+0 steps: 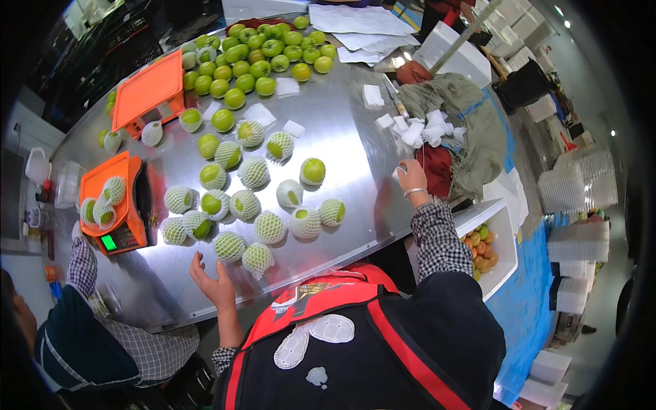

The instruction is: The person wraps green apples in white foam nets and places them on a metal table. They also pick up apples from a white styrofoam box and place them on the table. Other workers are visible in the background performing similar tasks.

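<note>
My left hand [212, 279] is raised over the near edge of the steel table [353, 215], fingers apart and empty, just below the green tomatoes in white foam net sleeves [229, 246]. At the right, my right hand [411, 178] pinches a white foam net sleeve [397, 175], beside a dark red cloth [434, 169]. Behind that hand lies a heap of white foam net sleeves [423, 130]. Many sleeved tomatoes spread across the middle of the table. Farther back, bare green tomatoes [246, 56] are piled, with a few loose foam sleeves [260, 115] near them.
An orange scale [130, 220] holding several sleeved tomatoes stands at left, near a co-worker's checkered sleeve [82, 264]. Another orange scale [151, 92] is behind it. A knife [395, 97] and grey-green cloth [471, 138] lie right. A white foam box [505, 256] holds reddish tomatoes.
</note>
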Demonstrator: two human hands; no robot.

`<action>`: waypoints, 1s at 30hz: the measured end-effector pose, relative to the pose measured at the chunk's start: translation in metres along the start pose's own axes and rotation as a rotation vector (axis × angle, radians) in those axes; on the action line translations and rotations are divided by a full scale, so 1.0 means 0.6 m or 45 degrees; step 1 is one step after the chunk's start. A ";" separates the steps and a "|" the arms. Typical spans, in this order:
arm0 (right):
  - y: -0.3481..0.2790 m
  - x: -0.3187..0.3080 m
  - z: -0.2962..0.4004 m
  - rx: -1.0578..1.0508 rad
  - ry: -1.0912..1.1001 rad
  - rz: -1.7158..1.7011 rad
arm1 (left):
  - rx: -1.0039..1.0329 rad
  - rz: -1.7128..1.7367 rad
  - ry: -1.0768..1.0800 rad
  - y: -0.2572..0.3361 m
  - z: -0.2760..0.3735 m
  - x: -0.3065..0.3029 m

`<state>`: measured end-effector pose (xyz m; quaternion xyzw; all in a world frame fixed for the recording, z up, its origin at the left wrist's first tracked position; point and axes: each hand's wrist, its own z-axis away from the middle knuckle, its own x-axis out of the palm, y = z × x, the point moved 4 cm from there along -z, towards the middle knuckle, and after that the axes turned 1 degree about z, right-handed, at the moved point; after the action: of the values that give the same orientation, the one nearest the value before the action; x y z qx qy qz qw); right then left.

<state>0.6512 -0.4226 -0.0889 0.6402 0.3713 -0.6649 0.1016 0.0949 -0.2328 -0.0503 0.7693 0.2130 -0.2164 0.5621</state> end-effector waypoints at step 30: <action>0.129 -0.189 0.312 0.443 0.161 -1.874 | -0.337 0.975 -1.682 0.578 0.344 0.504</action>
<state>0.5715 -0.6324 -0.0296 0.2708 0.5975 -0.5721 -0.4923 0.5201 -0.5009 -0.0119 0.4269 -0.4231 -0.3937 0.6955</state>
